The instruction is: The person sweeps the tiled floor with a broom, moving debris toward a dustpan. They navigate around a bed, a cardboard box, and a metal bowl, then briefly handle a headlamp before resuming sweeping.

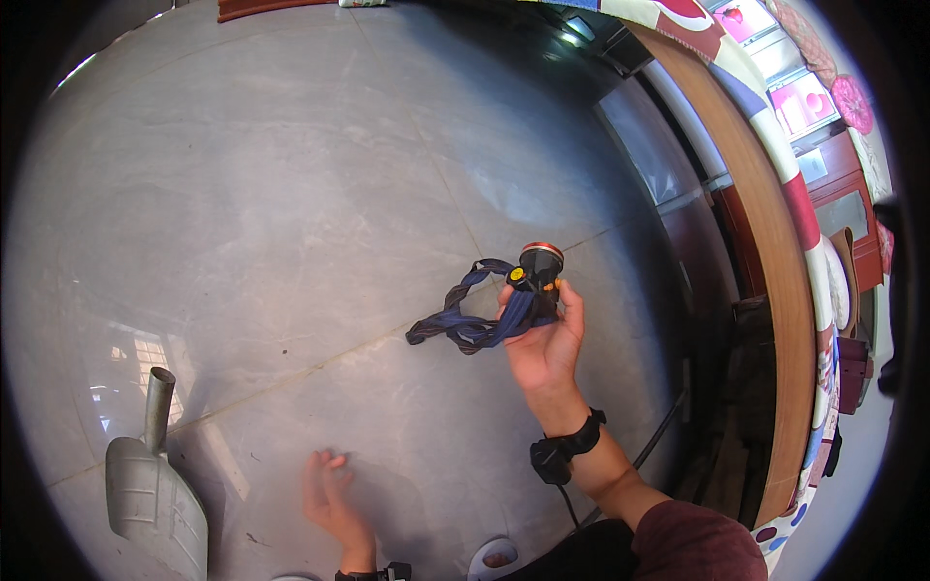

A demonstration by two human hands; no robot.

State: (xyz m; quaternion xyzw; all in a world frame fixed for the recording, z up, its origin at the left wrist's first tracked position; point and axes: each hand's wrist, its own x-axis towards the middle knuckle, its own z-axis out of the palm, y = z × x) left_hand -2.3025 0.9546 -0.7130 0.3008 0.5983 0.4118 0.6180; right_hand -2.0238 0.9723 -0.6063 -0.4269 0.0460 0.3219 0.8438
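Observation:
A headlamp (542, 263) with a black round body, a red-orange rim and a yellow button is in my right hand (548, 354), held above the tiled floor. My fingers and thumb close round its base. From it a dark blue elastic strap (463, 327) loops out to the left, twisted on itself. Lower down and to the left, my left hand (334, 505) hovers over the floor with nothing in it, its fingers loosely apart and somewhat blurred. Nearest to that hand is a grey metal shovel head (165, 504) with a short hollow socket.
Glossy grey tiles form the floor (262, 194). Along the right runs a bed's wooden side rail (775, 290) with a patterned cover (799, 208), dark space beneath it. A black cable (668, 421) lies near the bed. My slippered foot (494, 557) shows at the bottom.

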